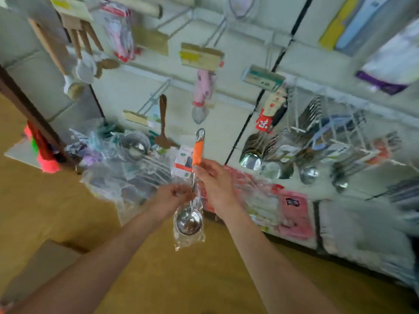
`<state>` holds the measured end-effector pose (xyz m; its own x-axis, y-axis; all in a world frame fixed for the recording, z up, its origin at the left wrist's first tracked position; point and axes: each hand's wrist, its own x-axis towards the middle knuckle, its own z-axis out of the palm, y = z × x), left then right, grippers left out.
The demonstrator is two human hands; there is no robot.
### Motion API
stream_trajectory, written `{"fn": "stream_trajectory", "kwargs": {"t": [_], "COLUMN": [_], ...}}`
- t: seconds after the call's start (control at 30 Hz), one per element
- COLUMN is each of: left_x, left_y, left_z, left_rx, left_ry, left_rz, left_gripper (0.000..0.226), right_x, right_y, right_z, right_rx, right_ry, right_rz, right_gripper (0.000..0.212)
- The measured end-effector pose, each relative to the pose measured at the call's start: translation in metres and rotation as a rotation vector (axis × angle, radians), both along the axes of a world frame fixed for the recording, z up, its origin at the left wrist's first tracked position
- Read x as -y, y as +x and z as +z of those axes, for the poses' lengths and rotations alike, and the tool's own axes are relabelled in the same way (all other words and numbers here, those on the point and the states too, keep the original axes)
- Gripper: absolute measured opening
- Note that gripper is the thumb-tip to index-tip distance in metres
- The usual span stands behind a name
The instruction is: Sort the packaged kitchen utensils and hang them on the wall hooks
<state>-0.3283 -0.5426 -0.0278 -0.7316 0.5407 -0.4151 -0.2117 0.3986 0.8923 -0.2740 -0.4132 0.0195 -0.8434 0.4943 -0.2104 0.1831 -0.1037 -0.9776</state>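
I hold a steel ladle with an orange handle upright in front of the wall, its bowl down and wrapped in a clear plastic sleeve. My right hand grips the lower end of the orange handle. My left hand pinches the plastic sleeve around the shaft just above the bowl. The handle's metal hanging loop points up toward the white wall hooks. More packaged ladles and spoons hang on hooks to the right.
A heap of bagged utensils lies low on the left by the wall. Brushes and wooden tools hang higher up. Pink packages line the bottom shelf. A cardboard box sits on the wooden floor at lower left.
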Motion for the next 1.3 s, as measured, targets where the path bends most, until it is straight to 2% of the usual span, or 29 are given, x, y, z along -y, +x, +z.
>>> {"fn": "stream_trajectory", "kwargs": {"t": [0.2,0.43,0.7,0.83,0.97,1.1,1.3], "left_x": [-0.110,-0.230,-0.329,-0.372,-0.415,-0.442,-0.462], "left_y": [0.067,0.145,0.209,0.234,0.243,0.242,0.234], "left_z": [0.013,0.013,0.005,0.005,-0.004,-0.006,-0.005], "left_rx": [0.002,-0.070,-0.042,-0.056,-0.037,-0.066,-0.063], "left_ry": [0.030,-0.011,-0.032,0.019,0.020,0.020,0.053], "left_rz": [-0.148,-0.396,-0.509,-0.565,-0.526,-0.541,-0.473], "left_gripper": [0.012,0.007,0.010,0.006,0.008,0.012,0.007], "right_x": [-0.101,-0.205,-0.286,-0.324,-0.365,-0.393,-0.414], "right_y": [0.082,0.185,0.262,0.285,0.293,0.290,0.274], "right_z": [0.000,-0.007,-0.018,-0.025,-0.031,-0.035,-0.036], "right_rx": [-0.011,0.008,0.001,-0.005,-0.015,-0.049,-0.038], "right_ry": [-0.007,0.016,0.026,0.018,-0.026,0.026,0.008], "right_rz": [-0.189,-0.405,-0.596,-0.678,-0.734,-0.693,-0.701], "right_gripper": [0.021,0.014,0.016,0.024,0.017,0.019,0.022]}}
